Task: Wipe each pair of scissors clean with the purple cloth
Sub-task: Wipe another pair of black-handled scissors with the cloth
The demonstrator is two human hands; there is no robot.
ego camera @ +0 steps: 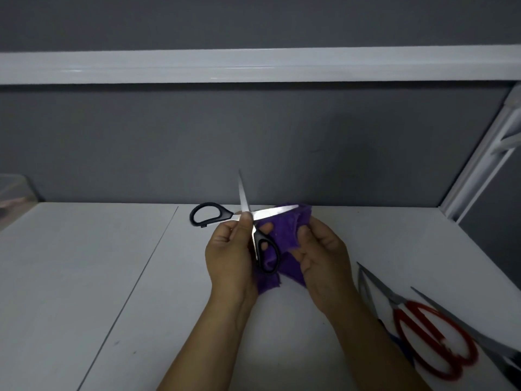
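Above the middle of the surface, your left hand pinches the black scissors at the pivot, with the blades spread wide. One blade points up and away. The other runs level, left to right, its tip over the top edge of the cloth, which your right hand grips bunched in curled fingers. That level blade lies just beyond your right hand, so the cloth hand is the nearer one. It seems to rest on the cloth, though the view is too soft to be sure. The red scissors lie at your right.
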